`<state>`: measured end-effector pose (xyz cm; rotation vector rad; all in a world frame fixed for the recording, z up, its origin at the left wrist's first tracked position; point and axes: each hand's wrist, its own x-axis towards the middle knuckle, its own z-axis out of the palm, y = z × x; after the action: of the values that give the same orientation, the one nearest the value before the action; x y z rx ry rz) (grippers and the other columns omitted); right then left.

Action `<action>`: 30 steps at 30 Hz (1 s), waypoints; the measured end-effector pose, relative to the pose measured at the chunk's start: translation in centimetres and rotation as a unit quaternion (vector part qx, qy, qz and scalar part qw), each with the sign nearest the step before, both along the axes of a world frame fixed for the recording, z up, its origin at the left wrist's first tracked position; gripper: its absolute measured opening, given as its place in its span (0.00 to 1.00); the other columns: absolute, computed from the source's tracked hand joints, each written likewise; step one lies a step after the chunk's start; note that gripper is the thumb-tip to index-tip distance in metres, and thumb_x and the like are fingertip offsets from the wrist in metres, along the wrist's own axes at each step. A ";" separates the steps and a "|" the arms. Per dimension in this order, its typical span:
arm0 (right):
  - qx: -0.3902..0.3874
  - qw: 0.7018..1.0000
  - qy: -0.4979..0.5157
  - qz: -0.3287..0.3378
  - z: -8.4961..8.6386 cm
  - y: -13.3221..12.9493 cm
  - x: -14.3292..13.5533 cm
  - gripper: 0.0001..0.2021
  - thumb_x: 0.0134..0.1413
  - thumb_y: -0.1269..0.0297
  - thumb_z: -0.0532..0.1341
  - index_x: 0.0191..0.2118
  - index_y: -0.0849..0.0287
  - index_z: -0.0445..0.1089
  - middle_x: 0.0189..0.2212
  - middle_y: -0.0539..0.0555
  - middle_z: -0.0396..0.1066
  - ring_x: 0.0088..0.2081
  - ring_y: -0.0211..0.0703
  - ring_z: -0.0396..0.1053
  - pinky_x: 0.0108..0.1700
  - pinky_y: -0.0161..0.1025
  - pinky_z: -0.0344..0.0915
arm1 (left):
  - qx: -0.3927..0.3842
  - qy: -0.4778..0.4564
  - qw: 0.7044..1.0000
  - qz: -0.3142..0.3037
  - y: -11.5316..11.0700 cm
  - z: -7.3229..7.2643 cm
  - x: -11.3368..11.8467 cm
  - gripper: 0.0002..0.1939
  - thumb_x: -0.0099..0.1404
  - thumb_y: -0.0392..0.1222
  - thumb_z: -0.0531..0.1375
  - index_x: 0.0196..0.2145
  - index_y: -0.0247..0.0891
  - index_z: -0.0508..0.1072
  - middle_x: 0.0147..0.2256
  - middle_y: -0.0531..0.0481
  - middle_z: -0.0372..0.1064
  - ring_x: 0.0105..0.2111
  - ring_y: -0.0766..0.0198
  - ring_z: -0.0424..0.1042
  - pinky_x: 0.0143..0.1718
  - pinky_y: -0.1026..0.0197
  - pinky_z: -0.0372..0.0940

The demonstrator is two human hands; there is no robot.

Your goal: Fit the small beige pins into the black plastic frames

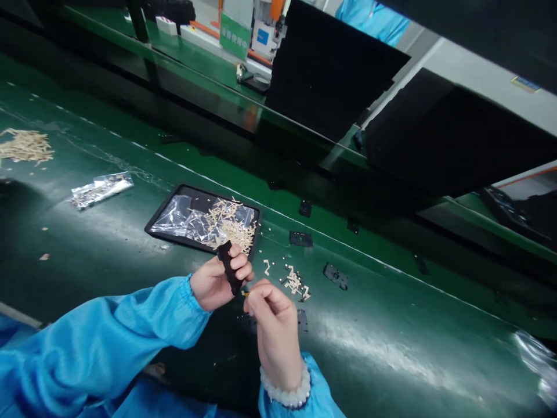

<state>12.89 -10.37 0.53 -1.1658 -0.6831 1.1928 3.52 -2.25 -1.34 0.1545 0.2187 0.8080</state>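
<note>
My left hand [217, 281] is closed around a black plastic part [228, 268], held tilted with its long side facing me. Close beside it, my right hand [272, 313] pinches a tiny yellowish piece [246, 294] between thumb and forefinger, near the part's lower end. What this piece is cannot be made out. Beyond my hands a black tray [163, 237] carries clear plastic bags and many small beige strips [235, 223]. Right of the tray lies a loose little heap of beige bits [294, 281]. Another black part [302, 320] is half hidden behind my right hand.
Black plastic parts [335, 275] lie scattered on the green bench [391, 325] to the right. At the left are a clear bag of small pieces [102, 189] and a beige pile [26, 145]. Dark panels [335, 69] and a ledge run along the back; a person's blue sleeve [374, 20] shows behind.
</note>
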 end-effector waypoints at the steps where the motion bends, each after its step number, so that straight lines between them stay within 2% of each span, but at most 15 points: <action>1: 0.005 1.000 -0.017 0.004 -0.1 0.0 -0.2 0.12 0.50 0.66 0.63 0.19 0.59 0.64 0.20 0.46 0.58 0.25 0.35 0.54 0.29 0.35 0.53 | -0.006 0.002 1.000 -0.001 0.1 0.2 0.0 0.15 0.49 0.26 0.64 0.25 0.37 0.59 0.19 0.59 0.56 0.21 0.71 0.62 0.30 0.63 0.61; 6: 0.019 0.998 -0.064 0.009 -0.1 0.1 -0.7 0.11 0.50 0.67 0.61 0.20 0.59 0.65 0.21 0.47 0.58 0.25 0.35 0.53 0.28 0.35 0.52 | -0.021 0.009 1.000 -0.003 0.0 0.5 0.0 0.15 0.48 0.24 0.62 0.24 0.37 0.58 0.19 0.59 0.55 0.19 0.72 0.60 0.27 0.65 0.59; 17: 0.012 0.992 -0.123 0.005 -0.4 0.2 -0.5 0.10 0.51 0.65 0.61 0.22 0.59 0.65 0.22 0.47 0.59 0.26 0.36 0.56 0.29 0.36 0.54 | -0.014 0.023 1.000 -0.012 0.0 0.3 -0.1 0.17 0.48 0.29 0.64 0.24 0.38 0.56 0.19 0.59 0.50 0.20 0.72 0.57 0.25 0.67 0.58; 30: 0.015 0.992 -0.128 0.001 -0.7 0.2 -0.3 0.10 0.52 0.65 0.61 0.22 0.58 0.65 0.22 0.47 0.60 0.26 0.36 0.58 0.30 0.36 0.55 | -0.017 0.011 1.000 -0.009 -0.1 0.2 -0.2 0.13 0.49 0.28 0.64 0.23 0.37 0.60 0.19 0.57 0.54 0.20 0.71 0.59 0.24 0.67 0.58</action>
<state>12.56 -10.18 -0.18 -1.3056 -0.8925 1.0395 3.31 -2.36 -1.15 0.1327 0.2524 0.7837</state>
